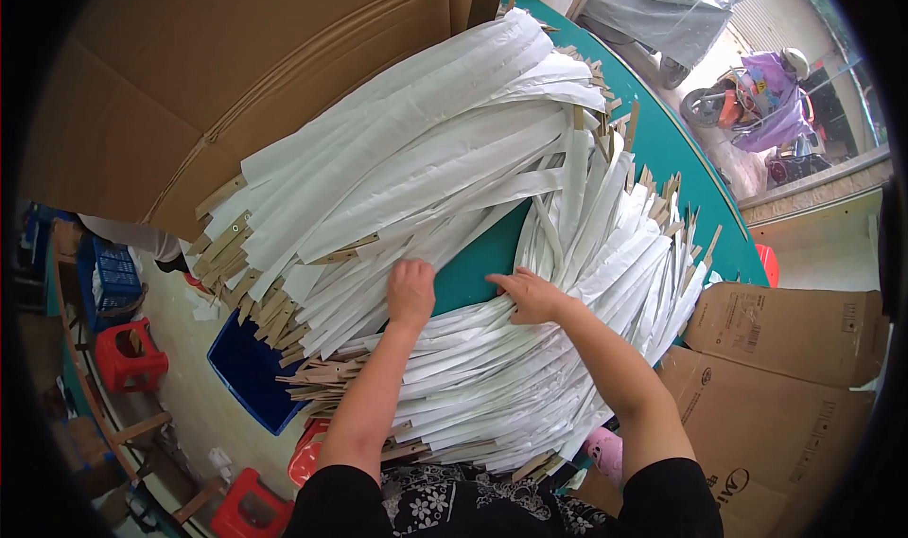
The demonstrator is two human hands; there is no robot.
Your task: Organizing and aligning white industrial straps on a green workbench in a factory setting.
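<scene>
Long white paper-like strips with flat brown ends lie in two big heaps on a green table [455, 283]. At the near edge of the far heap [426, 141], my left hand [411, 294] is closed, its fingers curled down on a white strip; the fingertips are hidden. My right hand [532, 296] rests over the upper edge of the near heap [511, 387], with the index finger stretched toward the left and nothing seen in it. Between the two hands a patch of green tabletop shows. Both heaps meet and cross at the right.
A tall cardboard sheet [255, 65] stands behind the heaps at left. Cardboard boxes [771, 387] are at the right. Below the table's left side are a blue bin [251, 372] and red stools [130, 356]. Outside at upper right stands a motorbike [747, 103] with a purple cover.
</scene>
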